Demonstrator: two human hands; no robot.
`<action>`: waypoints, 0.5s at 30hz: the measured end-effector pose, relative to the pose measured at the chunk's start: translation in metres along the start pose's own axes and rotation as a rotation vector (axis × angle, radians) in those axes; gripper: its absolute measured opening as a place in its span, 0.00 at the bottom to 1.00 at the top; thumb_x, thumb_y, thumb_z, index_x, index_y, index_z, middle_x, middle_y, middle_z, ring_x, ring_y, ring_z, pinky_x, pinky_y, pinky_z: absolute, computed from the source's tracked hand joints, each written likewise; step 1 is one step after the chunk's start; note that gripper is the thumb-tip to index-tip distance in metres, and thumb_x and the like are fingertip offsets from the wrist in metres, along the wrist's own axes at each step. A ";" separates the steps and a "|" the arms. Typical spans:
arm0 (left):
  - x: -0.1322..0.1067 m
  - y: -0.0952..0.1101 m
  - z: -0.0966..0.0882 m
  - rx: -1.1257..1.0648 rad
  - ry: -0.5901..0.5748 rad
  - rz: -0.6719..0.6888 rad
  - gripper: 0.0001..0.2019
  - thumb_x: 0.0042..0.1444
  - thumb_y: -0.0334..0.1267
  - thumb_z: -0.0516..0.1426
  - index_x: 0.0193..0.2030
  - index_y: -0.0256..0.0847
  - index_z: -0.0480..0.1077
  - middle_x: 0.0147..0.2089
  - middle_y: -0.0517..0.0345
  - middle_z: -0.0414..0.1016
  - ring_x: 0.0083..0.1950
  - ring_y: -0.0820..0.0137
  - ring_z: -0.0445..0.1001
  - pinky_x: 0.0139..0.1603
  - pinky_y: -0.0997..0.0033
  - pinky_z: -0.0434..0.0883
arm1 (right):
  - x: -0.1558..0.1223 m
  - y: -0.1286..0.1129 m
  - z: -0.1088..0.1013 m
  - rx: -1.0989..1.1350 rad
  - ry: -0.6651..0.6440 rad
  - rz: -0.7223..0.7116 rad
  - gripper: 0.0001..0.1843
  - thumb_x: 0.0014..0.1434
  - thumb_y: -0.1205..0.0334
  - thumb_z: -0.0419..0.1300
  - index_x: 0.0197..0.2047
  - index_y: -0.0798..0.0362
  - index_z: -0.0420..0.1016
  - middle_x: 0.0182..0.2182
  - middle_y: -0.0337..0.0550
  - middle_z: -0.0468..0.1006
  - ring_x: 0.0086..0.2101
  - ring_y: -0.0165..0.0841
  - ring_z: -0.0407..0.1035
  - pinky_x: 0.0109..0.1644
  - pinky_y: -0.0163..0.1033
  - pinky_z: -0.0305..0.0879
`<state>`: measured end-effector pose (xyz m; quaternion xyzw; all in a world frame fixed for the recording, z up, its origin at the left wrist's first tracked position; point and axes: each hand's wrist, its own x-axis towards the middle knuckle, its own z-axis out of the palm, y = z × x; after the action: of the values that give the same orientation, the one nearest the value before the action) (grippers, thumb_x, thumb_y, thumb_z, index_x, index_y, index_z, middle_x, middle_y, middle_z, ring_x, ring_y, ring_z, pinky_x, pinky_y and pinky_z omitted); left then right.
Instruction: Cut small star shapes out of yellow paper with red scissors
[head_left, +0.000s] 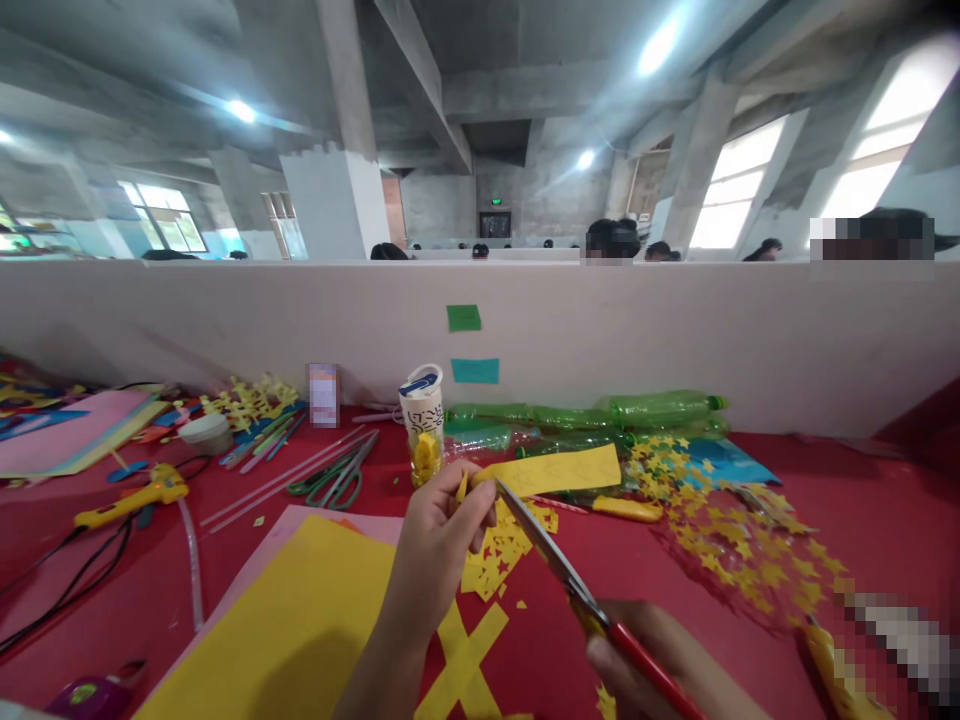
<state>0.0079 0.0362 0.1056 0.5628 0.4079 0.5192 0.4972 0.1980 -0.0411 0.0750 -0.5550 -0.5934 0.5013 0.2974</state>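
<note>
My left hand (439,530) pinches one end of a yellow strip (562,470), paper or felt, which sticks out to the right. In my right hand (652,645) is a pair of scissors (555,560) with red handles. The blades point up and left, their tips beside my left fingertips at the strip's end. Whether the tips touch the strip cannot be made out. Below my left hand lie yellow scraps (499,550) with star-shaped holes. Two crossed yellow strips (466,650) rest nearer to me.
Yellow sheets (322,610) cover the table at left, near green-handled scissors (337,485) and a yellow glue gun (142,495). A cup (421,420) and green plastic bottles (660,408) stand or lie by the white partition (225,320). Yellow stars (742,530) spread at right.
</note>
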 end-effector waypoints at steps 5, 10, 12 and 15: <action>0.001 -0.004 -0.001 0.005 0.010 -0.005 0.12 0.56 0.41 0.55 0.25 0.39 0.64 0.23 0.64 0.63 0.22 0.78 0.57 0.22 0.78 0.56 | 0.008 -0.002 -0.005 -0.074 -0.084 -0.042 0.33 0.48 0.27 0.53 0.21 0.50 0.51 0.18 0.30 0.49 0.20 0.25 0.46 0.23 0.31 0.46; 0.003 -0.007 -0.004 -0.006 -0.011 -0.016 0.10 0.56 0.40 0.56 0.26 0.39 0.65 0.23 0.63 0.64 0.22 0.78 0.59 0.22 0.77 0.56 | 0.011 0.007 -0.006 -0.098 -0.103 -0.069 0.32 0.52 0.28 0.51 0.22 0.50 0.52 0.18 0.29 0.48 0.20 0.23 0.43 0.22 0.31 0.40; 0.003 -0.008 -0.006 -0.007 -0.027 -0.004 0.11 0.57 0.40 0.55 0.26 0.39 0.65 0.24 0.63 0.65 0.22 0.78 0.60 0.23 0.77 0.58 | 0.011 0.009 -0.006 -0.097 -0.109 -0.067 0.32 0.52 0.28 0.51 0.23 0.50 0.52 0.17 0.29 0.49 0.19 0.23 0.43 0.21 0.31 0.39; 0.003 -0.009 -0.009 -0.012 -0.038 0.034 0.12 0.59 0.39 0.54 0.25 0.39 0.65 0.25 0.63 0.65 0.23 0.77 0.62 0.25 0.77 0.60 | 0.010 0.012 -0.006 -0.119 -0.118 -0.063 0.32 0.52 0.28 0.51 0.22 0.50 0.53 0.15 0.29 0.52 0.18 0.22 0.45 0.18 0.30 0.40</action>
<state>0.0003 0.0416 0.0966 0.5764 0.3858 0.5192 0.4994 0.2057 -0.0316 0.0638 -0.5223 -0.6558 0.4874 0.2440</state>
